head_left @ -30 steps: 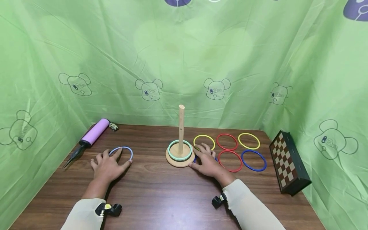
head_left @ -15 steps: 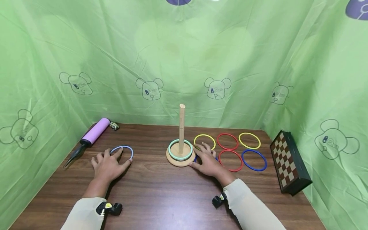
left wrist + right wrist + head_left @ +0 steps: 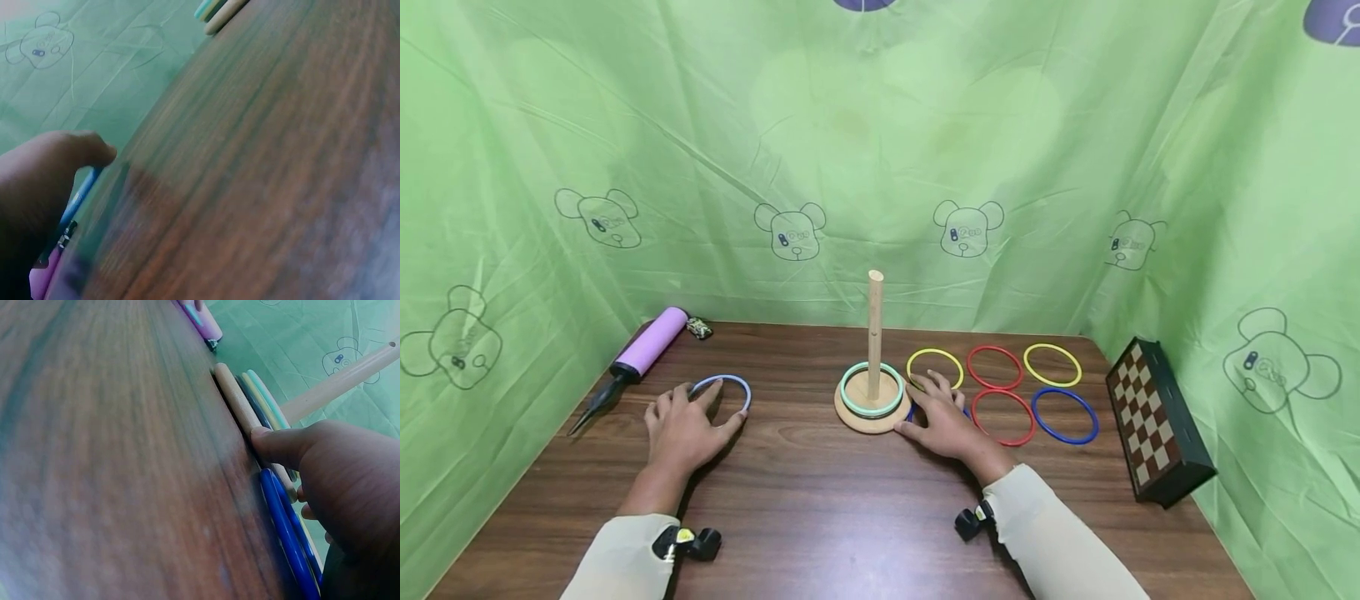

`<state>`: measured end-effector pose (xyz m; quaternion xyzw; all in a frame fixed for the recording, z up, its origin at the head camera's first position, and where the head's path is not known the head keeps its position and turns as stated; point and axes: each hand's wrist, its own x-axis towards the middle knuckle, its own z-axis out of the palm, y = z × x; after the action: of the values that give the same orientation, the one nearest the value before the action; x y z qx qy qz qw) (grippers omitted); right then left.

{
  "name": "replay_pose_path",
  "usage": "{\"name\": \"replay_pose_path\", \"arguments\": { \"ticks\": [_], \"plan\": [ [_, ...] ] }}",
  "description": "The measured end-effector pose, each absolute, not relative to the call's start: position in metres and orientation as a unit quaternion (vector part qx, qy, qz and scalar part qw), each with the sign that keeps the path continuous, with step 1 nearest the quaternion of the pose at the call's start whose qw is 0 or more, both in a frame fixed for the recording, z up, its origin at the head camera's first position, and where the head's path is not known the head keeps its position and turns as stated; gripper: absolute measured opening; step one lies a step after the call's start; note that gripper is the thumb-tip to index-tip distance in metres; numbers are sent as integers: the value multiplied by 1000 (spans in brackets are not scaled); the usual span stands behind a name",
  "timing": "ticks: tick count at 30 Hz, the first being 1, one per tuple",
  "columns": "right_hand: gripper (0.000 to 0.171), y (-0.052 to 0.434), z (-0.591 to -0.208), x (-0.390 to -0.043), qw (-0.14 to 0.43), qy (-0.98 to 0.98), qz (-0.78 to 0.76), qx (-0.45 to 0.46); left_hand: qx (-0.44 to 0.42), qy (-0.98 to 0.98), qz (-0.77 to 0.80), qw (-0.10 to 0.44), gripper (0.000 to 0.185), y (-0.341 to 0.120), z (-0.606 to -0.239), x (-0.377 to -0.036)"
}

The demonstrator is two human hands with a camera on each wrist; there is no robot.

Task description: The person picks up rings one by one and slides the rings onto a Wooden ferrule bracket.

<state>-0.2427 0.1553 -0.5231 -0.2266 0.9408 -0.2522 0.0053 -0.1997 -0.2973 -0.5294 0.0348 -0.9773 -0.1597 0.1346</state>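
In the head view, my left hand (image 3: 683, 429) pinches a light blue ring (image 3: 724, 379) between thumb and fingers at the left of the table. The left wrist view shows the thumb (image 3: 94, 147) against that ring (image 3: 80, 197). A wooden peg stand (image 3: 875, 333) stands upright mid-table, with a mint ring (image 3: 855, 373) topmost round its peg. Below it, a yellow ring and a dark ring show in the right wrist view. My right hand (image 3: 947, 425) grips the right edge of the round base, thumb in front (image 3: 275, 445); its far fingertips are partly hidden.
Right of the stand lie yellow (image 3: 958, 367), red (image 3: 1003, 443) and blue rings (image 3: 1093, 429); one blue ring is partly under my right hand. A checkered board box (image 3: 1161, 425) stands far right. A purple hand pump (image 3: 655, 342) and small packet (image 3: 699, 327) lie back left.
My left hand and the light blue ring have shifted slightly away from me and to the right. The right hand stays at the stand's base.
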Motion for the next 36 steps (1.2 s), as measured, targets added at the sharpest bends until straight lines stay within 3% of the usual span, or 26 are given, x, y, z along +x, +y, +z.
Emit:
{"name": "replay_pose_path", "arguments": {
  "ticks": [22,36],
  "plan": [
    [81,153,-523,-242,4,940,-256,-226,-83,-934,-205,281,74,-263,-513,-199],
    [81,154,-523,-242,10,942,-254,-219,-90,-914,-264,295,68,-228,-484,-197]
  ]
}}
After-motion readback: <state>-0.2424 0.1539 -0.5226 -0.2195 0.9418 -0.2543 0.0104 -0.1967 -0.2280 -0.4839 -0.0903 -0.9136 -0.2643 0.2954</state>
